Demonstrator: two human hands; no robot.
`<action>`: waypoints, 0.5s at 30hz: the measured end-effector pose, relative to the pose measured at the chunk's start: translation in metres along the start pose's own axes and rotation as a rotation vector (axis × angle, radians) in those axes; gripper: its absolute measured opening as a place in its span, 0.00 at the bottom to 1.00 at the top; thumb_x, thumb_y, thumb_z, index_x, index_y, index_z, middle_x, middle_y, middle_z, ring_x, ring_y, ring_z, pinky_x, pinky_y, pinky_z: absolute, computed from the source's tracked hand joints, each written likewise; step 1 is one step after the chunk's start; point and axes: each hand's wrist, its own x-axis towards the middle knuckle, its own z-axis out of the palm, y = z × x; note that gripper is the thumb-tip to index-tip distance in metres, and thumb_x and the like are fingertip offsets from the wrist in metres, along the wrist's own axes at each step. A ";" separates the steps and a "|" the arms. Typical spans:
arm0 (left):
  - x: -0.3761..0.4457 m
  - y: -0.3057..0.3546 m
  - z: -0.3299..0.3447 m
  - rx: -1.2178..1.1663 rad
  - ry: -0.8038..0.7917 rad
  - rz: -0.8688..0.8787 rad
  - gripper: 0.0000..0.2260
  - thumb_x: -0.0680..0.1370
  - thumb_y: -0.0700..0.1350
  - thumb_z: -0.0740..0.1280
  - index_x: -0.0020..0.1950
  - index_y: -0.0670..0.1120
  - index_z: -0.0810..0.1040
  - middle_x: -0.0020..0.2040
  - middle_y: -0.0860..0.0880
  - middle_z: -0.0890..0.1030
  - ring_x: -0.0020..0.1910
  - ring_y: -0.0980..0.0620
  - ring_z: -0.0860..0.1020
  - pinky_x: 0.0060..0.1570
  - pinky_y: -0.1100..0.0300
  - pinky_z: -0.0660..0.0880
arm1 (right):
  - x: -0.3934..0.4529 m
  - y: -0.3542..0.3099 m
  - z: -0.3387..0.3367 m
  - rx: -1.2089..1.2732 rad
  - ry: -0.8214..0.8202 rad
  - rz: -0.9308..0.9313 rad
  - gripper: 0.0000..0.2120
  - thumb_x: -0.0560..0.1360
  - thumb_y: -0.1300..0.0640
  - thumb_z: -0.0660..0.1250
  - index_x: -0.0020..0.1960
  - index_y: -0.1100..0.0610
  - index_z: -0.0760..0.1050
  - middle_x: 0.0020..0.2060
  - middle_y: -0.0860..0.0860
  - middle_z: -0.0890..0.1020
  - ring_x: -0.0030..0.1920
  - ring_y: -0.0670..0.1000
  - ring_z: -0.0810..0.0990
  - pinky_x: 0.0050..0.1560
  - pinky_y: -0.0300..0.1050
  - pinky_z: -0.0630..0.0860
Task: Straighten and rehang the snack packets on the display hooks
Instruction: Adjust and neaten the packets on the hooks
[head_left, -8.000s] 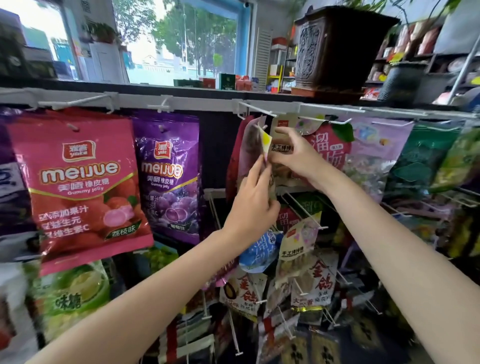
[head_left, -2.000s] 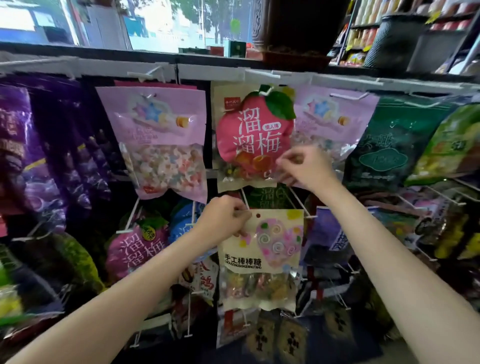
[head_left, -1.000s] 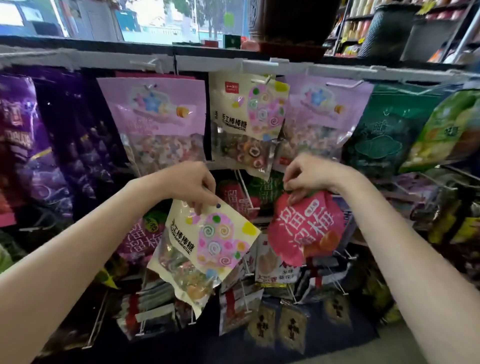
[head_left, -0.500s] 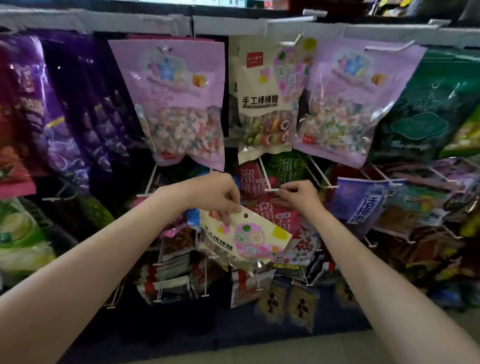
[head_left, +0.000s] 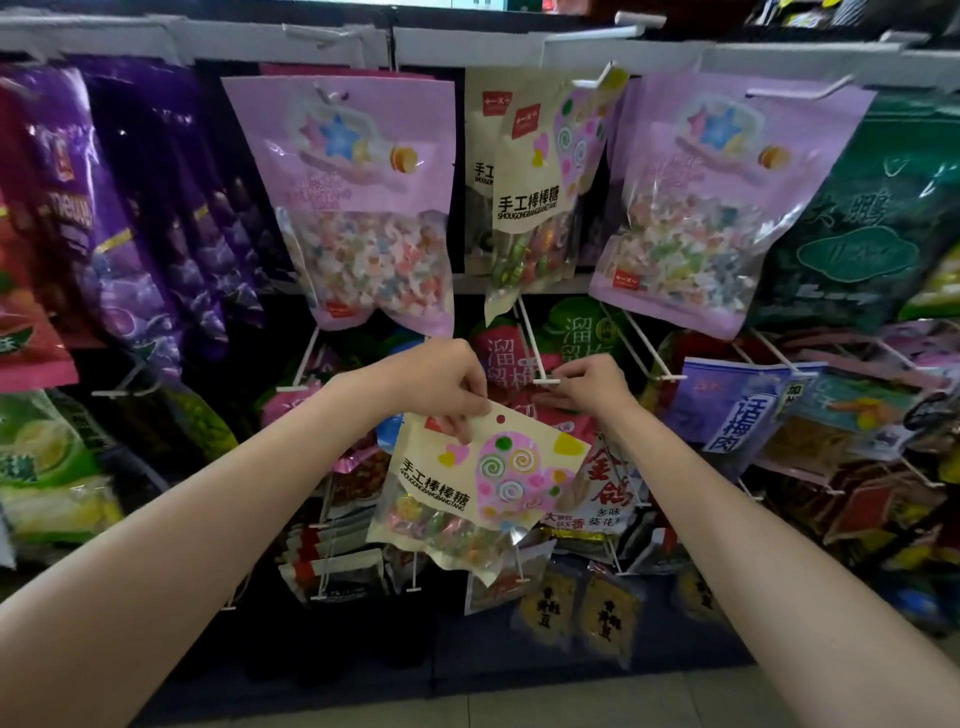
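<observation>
Left hand (head_left: 441, 387) pinched the top edge of a cream lollipop packet (head_left: 480, 493), close beside its punched hole; packet hung tilted, free of any hook, in front of the lower rows. Right hand (head_left: 587, 387) curled on the red plum packet (head_left: 558, 415) at the tip of a white hook (head_left: 535, 353) on the middle row, fingers closed on that packet's top right at the hook's end; whether the hole had already passed over the tip could not be told. Behind it, more red and green plum packets on the same row.

Above, on the top rail, 2 lollipop packets (head_left: 535, 176) of the same kind on 1 hook, flanked by 2 pink star-candy bags (head_left: 363, 208). Purple jelly bags (head_left: 156, 208) to the far left, a dark green bag (head_left: 872, 218) to the far right, a blue-and-white packet (head_left: 743, 410) just right of the right hand.

Risks from here, judged only: red packet likely to slip off and fall among the lower packets if released before its hole was fully past the hook tip. Lollipop packet held by 1 corner only, so prone to swing and snag a lower hook or knock its neighbours askew. Thin hole margin could tear if forced onto the hook at an angle.
</observation>
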 end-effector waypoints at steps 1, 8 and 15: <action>0.000 0.001 0.000 -0.015 0.003 -0.001 0.07 0.78 0.40 0.64 0.44 0.38 0.79 0.34 0.45 0.83 0.28 0.59 0.80 0.33 0.68 0.77 | 0.002 -0.001 0.000 0.038 -0.001 0.016 0.07 0.76 0.73 0.60 0.52 0.72 0.75 0.55 0.64 0.75 0.48 0.63 0.80 0.30 0.39 0.80; 0.002 0.008 -0.008 -0.064 0.059 0.012 0.07 0.77 0.39 0.64 0.44 0.38 0.79 0.35 0.46 0.84 0.27 0.58 0.80 0.32 0.67 0.77 | 0.009 -0.007 -0.001 0.174 -0.020 0.117 0.09 0.74 0.72 0.63 0.53 0.73 0.74 0.48 0.63 0.77 0.36 0.53 0.79 0.42 0.42 0.80; 0.006 0.026 -0.026 -0.120 0.225 0.037 0.05 0.76 0.39 0.66 0.43 0.38 0.80 0.33 0.43 0.83 0.29 0.55 0.82 0.29 0.68 0.75 | -0.015 -0.059 -0.035 0.071 -0.096 -0.139 0.07 0.78 0.60 0.63 0.51 0.60 0.78 0.46 0.54 0.82 0.34 0.48 0.83 0.33 0.35 0.78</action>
